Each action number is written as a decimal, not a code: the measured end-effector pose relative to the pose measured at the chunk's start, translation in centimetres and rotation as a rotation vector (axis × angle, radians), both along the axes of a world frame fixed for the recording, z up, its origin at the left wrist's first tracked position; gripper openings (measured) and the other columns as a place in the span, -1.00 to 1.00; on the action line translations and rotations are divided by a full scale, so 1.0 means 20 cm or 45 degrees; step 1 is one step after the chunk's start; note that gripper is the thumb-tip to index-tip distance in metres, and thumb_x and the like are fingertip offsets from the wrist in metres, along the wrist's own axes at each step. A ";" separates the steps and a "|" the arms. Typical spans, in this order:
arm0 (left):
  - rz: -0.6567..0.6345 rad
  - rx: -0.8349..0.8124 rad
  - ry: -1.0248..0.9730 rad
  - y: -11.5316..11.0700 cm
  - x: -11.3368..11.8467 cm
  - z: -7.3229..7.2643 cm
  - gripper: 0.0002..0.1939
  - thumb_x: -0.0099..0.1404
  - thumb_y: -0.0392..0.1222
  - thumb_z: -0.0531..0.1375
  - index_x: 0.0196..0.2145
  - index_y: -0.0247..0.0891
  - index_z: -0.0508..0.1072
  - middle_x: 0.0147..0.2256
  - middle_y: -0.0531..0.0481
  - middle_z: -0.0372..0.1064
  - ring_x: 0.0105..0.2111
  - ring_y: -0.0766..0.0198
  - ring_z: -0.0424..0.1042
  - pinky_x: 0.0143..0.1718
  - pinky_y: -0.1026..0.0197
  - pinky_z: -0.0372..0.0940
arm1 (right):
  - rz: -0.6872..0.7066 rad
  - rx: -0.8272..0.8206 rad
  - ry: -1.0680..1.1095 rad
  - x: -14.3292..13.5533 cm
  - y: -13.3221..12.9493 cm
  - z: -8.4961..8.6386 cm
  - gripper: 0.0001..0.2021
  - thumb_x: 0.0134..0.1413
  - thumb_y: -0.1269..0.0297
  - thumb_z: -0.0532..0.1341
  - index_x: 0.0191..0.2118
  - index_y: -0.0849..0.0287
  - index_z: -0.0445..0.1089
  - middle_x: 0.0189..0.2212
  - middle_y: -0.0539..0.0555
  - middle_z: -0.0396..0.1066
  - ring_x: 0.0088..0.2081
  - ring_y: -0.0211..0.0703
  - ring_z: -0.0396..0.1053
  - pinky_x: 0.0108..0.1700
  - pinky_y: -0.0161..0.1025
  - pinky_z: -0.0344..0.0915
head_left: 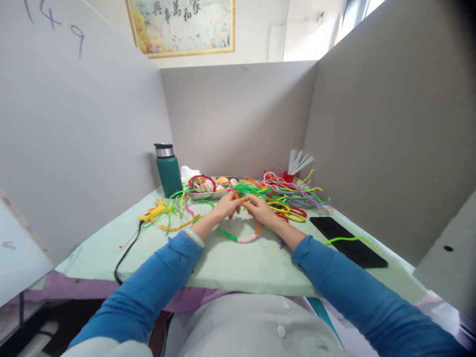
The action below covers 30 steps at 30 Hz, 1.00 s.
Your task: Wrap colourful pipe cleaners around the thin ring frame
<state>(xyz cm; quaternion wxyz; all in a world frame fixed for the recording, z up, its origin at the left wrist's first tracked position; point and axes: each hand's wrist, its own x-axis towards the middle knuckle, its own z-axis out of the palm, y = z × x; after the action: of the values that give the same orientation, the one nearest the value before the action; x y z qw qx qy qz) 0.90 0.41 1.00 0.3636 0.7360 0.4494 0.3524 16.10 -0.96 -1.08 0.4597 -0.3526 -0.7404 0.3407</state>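
My left hand (227, 206) and my right hand (257, 208) meet over the middle of the table, fingertips nearly touching. Closed fingers of my left hand hold an orange fuzzy stem (235, 194). My right hand is pinched on a small piece between the hands, too small to name. Below them a curved strand of green, pink and orange sections (247, 240) hangs or lies in an arc, its orange end running up towards my right hand. Just behind my hands is a metal tray (201, 196) with shell-like pieces and a red ring.
A pile of coloured fuzzy stems (290, 198) lies at the back right, by a red cup (288, 177) of white sticks. At the left are a green bottle (169, 173) and a yellow glue gun (155, 211) with a black cord. A black slab (347, 242) lies at the right.
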 end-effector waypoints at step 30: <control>0.077 0.255 0.022 -0.02 -0.01 -0.01 -0.82 0.16 -0.12 0.11 -0.37 -0.31 0.26 -0.52 0.06 0.36 -0.75 0.53 0.21 -0.75 0.46 0.09 | -0.100 -0.018 0.055 0.00 0.05 -0.04 -0.79 -0.03 0.15 0.08 -0.34 0.20 0.28 -0.74 -0.17 0.03 -0.69 -0.39 -0.03 -0.64 -0.40 -0.11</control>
<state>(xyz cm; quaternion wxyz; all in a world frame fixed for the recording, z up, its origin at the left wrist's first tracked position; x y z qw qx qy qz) 0.78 -0.02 0.83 0.2733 0.7578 0.4371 0.4001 16.20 0.07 -1.82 0.4861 -0.3771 -0.7135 0.3353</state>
